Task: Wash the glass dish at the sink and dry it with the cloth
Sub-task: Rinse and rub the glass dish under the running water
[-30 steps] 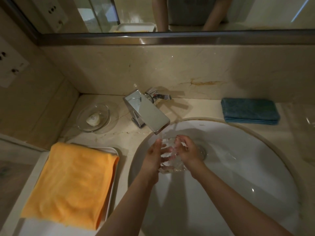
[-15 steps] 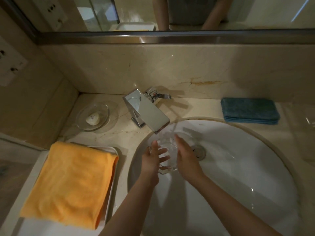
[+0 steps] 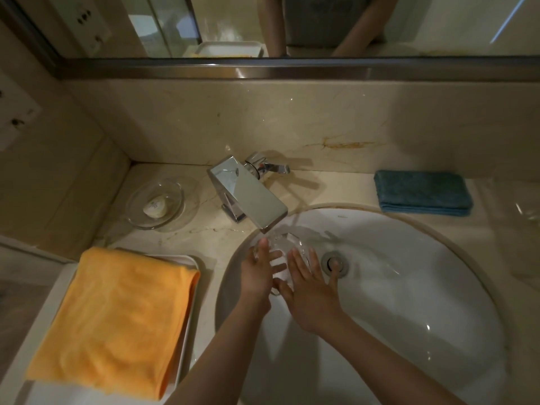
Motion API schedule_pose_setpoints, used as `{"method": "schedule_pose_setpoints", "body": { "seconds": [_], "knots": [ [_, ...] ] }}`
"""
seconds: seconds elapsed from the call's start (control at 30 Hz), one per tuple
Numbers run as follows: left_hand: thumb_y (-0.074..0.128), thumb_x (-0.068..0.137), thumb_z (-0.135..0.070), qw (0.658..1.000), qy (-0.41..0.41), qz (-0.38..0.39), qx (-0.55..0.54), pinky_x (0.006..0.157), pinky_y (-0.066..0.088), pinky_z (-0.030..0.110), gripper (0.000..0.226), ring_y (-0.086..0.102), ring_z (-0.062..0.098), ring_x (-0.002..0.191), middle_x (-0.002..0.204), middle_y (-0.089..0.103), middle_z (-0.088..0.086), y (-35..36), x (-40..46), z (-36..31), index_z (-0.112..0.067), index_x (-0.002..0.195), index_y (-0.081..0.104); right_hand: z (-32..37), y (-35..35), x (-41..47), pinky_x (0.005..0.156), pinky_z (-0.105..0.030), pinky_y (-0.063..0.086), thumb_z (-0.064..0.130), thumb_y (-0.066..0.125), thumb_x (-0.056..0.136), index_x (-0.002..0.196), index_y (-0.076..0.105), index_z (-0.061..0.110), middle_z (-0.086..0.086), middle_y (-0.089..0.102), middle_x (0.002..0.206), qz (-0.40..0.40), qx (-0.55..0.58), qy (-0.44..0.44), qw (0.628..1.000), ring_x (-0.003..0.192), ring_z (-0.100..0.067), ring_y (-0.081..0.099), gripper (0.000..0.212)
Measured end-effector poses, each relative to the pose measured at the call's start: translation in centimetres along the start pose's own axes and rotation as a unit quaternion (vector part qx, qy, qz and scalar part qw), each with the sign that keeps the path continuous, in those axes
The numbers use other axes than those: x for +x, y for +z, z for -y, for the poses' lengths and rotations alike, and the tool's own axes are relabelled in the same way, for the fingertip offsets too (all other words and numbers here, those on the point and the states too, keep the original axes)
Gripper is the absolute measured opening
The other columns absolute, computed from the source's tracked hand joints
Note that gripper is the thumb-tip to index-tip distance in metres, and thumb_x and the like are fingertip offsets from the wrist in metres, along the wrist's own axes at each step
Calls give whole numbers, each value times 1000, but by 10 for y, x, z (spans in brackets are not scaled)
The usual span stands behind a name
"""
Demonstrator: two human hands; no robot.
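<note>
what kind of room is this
Most likely a bathroom vanity: a round white basin set in a marble counter, a chrome tap running, a wall mirror above, and soap in a glass dish.

Both forearms are bare, no sleeves, rings or watch on the hands [image 3: 287, 276].

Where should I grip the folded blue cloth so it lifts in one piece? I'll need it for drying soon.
Judging by its pose, take the blue cloth at its near long edge, where the stacked layers show, coming from the basin side with the right hand. The cloth lies flat on the counter right of the faucet, so pinching all layers together should keep it folded.
</note>
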State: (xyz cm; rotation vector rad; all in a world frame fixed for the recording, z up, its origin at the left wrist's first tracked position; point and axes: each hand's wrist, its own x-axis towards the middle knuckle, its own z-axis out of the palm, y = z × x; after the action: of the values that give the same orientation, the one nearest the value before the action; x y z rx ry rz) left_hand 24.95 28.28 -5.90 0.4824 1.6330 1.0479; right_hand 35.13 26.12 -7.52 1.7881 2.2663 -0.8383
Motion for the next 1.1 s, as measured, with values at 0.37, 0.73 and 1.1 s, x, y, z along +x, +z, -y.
{"method": "schedule_pose_setpoints", "body": {
  "seconds": [0.37, 0.73, 1.1],
  "knots": [
    [37, 96, -44, 997, 0, 13, -79, 66, 56, 28, 48, 69, 23, 87, 105, 68, 9, -13, 4, 14, -6, 118, 58, 23, 11, -18, 116, -51, 10, 7, 41, 87, 113, 64, 28, 8, 62, 126, -119, 168, -125, 971, 128, -8, 47, 40],
    [39, 93, -45, 988, 26, 87, -123, 61, 58, 31, 48, 67, 21, 84, 108, 66, 11, -13, 13, 8, -6, 111, 61, -17, -12, -5, 70, -16, 34, -8, 34, 90, 139, 33, 18, -1, 57, 94, -170, 464, 125, 860, 81, -12, 50, 56],
    [49, 84, -56, 973, -16, 140, -184, 102, 35, 63, 71, 47, 47, 123, 136, 47, 28, -7, 3, 3, -5, 133, 45, -4, -21, 29, 66, -27, 50, 18, 68, 80, 106, 55, 21, -2, 68, 95, -63, 665, 155, 728, 82, -17, 66, 29]
  ]
}}
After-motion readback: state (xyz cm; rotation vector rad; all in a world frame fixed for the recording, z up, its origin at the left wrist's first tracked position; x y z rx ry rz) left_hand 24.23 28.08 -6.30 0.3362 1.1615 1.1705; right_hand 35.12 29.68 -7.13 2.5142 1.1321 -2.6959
